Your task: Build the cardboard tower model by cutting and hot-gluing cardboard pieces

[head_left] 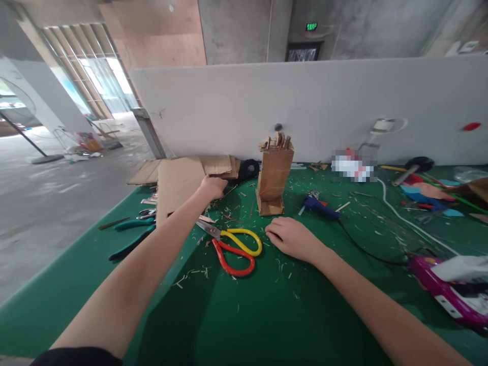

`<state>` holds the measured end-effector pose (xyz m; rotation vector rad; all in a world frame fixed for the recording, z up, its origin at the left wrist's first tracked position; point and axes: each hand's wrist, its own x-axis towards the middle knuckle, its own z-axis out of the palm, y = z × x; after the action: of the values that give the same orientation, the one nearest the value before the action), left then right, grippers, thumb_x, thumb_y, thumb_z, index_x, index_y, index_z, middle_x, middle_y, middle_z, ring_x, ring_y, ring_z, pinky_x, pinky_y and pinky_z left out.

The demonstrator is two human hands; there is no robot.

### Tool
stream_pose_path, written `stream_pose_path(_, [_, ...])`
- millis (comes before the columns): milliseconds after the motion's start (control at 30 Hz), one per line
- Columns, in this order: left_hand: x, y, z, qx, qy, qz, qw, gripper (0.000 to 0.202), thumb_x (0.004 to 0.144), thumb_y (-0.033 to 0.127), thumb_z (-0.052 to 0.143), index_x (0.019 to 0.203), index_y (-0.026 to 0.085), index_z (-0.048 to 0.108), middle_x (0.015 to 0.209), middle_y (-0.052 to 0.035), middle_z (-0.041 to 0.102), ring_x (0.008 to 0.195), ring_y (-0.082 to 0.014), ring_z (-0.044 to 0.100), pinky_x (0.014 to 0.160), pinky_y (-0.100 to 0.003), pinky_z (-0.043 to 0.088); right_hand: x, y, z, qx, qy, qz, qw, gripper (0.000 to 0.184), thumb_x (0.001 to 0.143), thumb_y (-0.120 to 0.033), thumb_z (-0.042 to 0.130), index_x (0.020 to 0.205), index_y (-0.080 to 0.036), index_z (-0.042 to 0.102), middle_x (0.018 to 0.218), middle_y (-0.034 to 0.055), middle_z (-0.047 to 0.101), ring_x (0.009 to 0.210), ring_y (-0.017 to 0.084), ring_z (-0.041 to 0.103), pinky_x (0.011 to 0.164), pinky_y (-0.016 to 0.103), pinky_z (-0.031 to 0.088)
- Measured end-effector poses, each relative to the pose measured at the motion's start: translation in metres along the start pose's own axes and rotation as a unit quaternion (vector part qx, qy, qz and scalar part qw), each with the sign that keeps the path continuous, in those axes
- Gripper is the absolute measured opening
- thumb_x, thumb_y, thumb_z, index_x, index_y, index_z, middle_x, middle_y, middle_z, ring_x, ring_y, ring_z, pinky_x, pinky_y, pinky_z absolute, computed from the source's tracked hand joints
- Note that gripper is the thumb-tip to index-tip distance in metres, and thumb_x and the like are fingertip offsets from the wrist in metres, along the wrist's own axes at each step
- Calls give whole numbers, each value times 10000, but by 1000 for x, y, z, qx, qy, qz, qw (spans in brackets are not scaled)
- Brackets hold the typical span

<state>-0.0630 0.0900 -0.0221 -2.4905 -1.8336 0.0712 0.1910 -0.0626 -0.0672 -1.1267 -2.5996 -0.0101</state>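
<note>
My left hand reaches over the right edge of a large cardboard sheet, fingers bent down. A thin stick shows beside its fingertips; what the fingers hold is hidden. On the green table, my right hand rests with curled fingers and nothing visible in them. Just behind it stands an upright cardboard tower with small wooden pieces and red wire at its top. Between my arms lie scissors with one yellow and one red handle.
Teal-handled pliers lie left of my left forearm. A blue glue gun with a black cord is right of the tower. Farther right are a magenta device and a white cable. A white partition borders the table's back.
</note>
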Motion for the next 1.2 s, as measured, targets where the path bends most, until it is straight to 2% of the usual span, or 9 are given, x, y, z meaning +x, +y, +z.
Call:
stream_pose_path(267, [-32,-7,-26,-191,101,13,976,529,726,184,476,1254,158,465,1001,-95,628,895,-207,631,739,-289,497,1,2,2,0,0,5,1000,262,929,-225,387,907,-181,644,834,53,644,815,179,574,747,322,421])
stream_pose_path(367, [-57,1,-36,-486,48,37,872,496,729,161,488,1225,192,486,982,-84,600,857,-190,652,699,-297,535,1,-4,0,-5,21,17,1000,259,929,-250,393,986,-172,634,898,74,655,843,198,582,769,354,426])
stream_pose_path(433, [-72,7,-37,-601,2,53,798,437,744,186,525,1180,226,520,944,-68,591,823,-182,656,670,-308,550,2,-16,-2,-1,43,18,999,291,938,-286,383,1068,-159,611,980,98,654,895,216,577,800,379,427])
stream_pose_path(533, [-85,11,-35,-650,-43,67,756,363,765,254,582,1127,236,553,822,-36,577,789,-177,653,677,-330,556,5,-41,-2,41,25,-23,999,363,927,-375,413,1180,-156,556,1119,110,625,1022,237,536,871,393,417])
stream_pose_path(667, [-87,10,-34,-605,-15,68,793,285,750,301,631,1014,200,593,743,-8,589,727,-132,623,680,-283,526,11,-61,-1,81,-51,-44,994,380,895,-303,453,1242,-161,513,1207,103,599,1074,238,523,894,386,408])
stream_pose_path(833, [-87,8,-42,-528,48,35,847,245,722,356,655,874,178,584,726,-26,643,703,-146,630,618,-272,499,8,-52,-18,24,-115,9,993,352,774,-153,468,1109,-187,570,978,90,662,849,224,597,746,374,398])
stream_pose_path(1033, [-97,23,-48,-580,4,34,814,233,689,310,688,775,199,502,684,-29,644,735,-188,674,664,-313,530,-3,-38,-35,-59,-241,129,960,174,574,-203,576,739,-200,519,565,2,573,482,165,530,617,357,360])
stream_pose_path(1133, [-103,35,-51,-575,-1,26,818,218,698,300,669,752,205,480,692,-35,631,701,-183,660,580,-278,504,-4,-35,-29,-75,-219,155,960,126,560,-239,583,646,-200,499,536,24,564,475,187,541,562,343,352])
stream_pose_path(1200, [-106,40,-54,-543,71,15,837,178,730,295,631,757,204,480,702,-23,601,671,-156,619,534,-254,462,-3,-33,-24,-76,-187,168,965,72,590,-231,555,636,-197,513,572,59,592,521,211,568,523,322,333])
